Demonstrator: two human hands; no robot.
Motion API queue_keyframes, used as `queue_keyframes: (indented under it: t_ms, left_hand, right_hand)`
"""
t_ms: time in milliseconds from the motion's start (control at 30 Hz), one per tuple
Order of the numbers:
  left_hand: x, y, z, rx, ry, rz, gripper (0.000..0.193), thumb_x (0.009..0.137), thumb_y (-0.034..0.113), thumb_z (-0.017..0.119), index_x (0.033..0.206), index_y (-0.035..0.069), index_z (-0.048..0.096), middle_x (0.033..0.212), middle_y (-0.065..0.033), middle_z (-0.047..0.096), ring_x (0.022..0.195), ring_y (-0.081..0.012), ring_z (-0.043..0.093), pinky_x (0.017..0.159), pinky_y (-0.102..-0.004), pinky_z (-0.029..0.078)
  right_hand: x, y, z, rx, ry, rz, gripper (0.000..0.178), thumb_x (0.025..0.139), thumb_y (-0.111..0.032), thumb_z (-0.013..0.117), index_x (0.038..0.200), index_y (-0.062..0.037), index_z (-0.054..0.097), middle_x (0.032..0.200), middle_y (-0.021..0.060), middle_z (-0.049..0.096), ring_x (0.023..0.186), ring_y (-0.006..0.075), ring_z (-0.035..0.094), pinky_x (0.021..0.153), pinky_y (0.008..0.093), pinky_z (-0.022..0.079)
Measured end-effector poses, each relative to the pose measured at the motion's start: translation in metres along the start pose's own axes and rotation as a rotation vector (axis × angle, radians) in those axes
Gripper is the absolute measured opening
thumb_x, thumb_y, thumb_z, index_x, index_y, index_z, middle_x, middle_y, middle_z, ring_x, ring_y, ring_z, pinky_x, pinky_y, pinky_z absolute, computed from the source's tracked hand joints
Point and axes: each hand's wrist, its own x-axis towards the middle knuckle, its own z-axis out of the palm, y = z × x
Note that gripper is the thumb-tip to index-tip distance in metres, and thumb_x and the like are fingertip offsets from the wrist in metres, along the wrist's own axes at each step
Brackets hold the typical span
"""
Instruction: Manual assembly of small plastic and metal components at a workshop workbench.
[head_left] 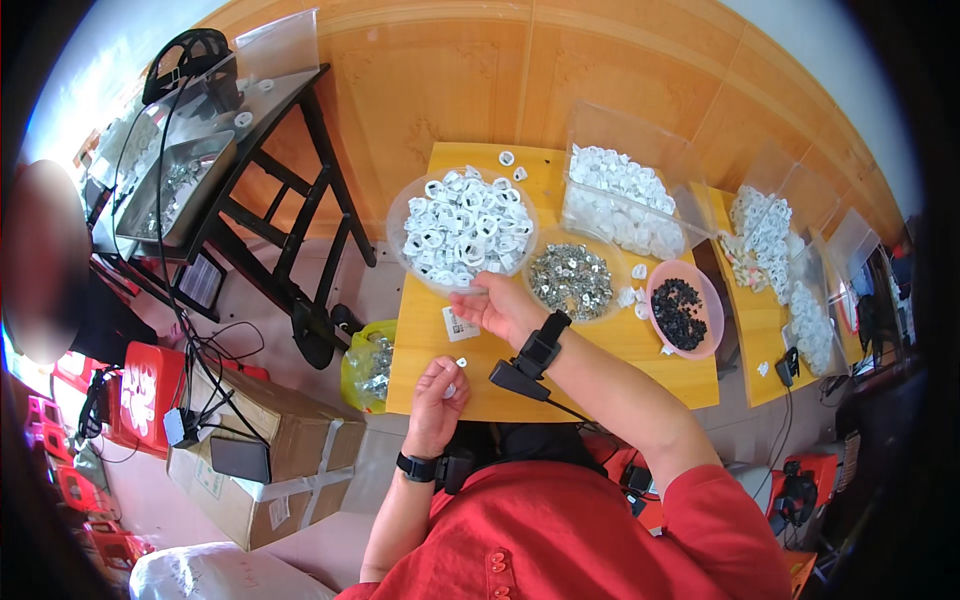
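My left hand (437, 397) is closed near the table's front edge, with a small white plastic part (449, 391) in its curled fingers. At its fingertips shows another tiny pale piece (461, 362), too small to make out. My right hand (492, 308) reaches to the near rim of a clear round bowl (394, 240) heaped with white ring-shaped plastic parts (468, 220). Its fingers are bent together, and what they hold, if anything, is hidden. Beside that wrist stands a bowl of small metal pieces (570, 278). A pink bowl (712, 300) holds small black parts (678, 312).
On the yellow table (640, 385) stands a clear bin of white parts (620, 195); several loose parts lie around. A printed label (460, 323) lies below the bowl. Left are a yellow bag (368, 365), a cardboard box (290, 430), a black-framed table (325, 180) and a person (110, 300).
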Motion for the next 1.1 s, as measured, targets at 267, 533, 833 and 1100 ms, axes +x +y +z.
queue_keyframes:
  t_ms: [267, 533, 833, 1100]
  left_hand:
    - [0.001, -0.002, -0.002, 0.033, -0.027, 0.016, 0.007, 0.095, 0.013, 0.052, 0.092, 0.007, 0.051, 0.069, 0.0012, 0.041, 0.06, -0.0088, 0.035, 0.056, -0.0216, 0.031]
    - [0.002, -0.006, -0.005, 0.034, 0.0, 0.037, 0.004, 0.093, 0.01, 0.055, 0.091, 0.007, 0.055, 0.071, 0.0022, 0.045, 0.061, -0.0073, 0.038, 0.056, -0.0202, 0.033]
    - [0.0, -0.01, -0.004, 0.069, 0.014, 0.077, 0.005, 0.092, 0.01, 0.055, 0.089, 0.006, 0.055, 0.071, 0.0025, 0.047, 0.059, -0.0065, 0.04, 0.053, -0.0193, 0.032]
    - [0.004, -0.016, -0.013, 0.085, -0.073, 0.075, 0.004, 0.092, 0.012, 0.059, 0.09, 0.009, 0.058, 0.073, 0.0044, 0.049, 0.062, -0.0041, 0.044, 0.055, -0.0172, 0.035]
  right_hand:
    - [-0.023, -0.016, 0.016, -0.06, 0.041, -0.063, 0.033, 0.086, 0.001, 0.039, 0.117, 0.0088, 0.041, 0.112, 0.0249, 0.053, 0.097, 0.0354, 0.059, 0.085, 0.045, 0.053]
    - [-0.084, -0.036, 0.032, -0.289, -0.205, -0.117, 0.023, 0.086, -0.002, 0.044, 0.106, 0.0101, 0.047, 0.111, 0.0274, 0.058, 0.102, 0.0376, 0.061, 0.09, 0.0441, 0.052]
    - [-0.189, -0.074, 0.111, -0.443, -0.45, -0.081, 0.017, 0.088, -0.006, 0.046, 0.099, 0.0061, 0.05, 0.11, 0.0265, 0.059, 0.102, 0.0384, 0.063, 0.087, 0.0423, 0.054]
    - [-0.231, -0.065, 0.223, -0.623, -0.755, -0.083, 0.037, 0.089, -0.007, 0.042, 0.122, 0.0106, 0.041, 0.12, 0.0288, 0.055, 0.105, 0.0402, 0.061, 0.088, 0.0418, 0.055]
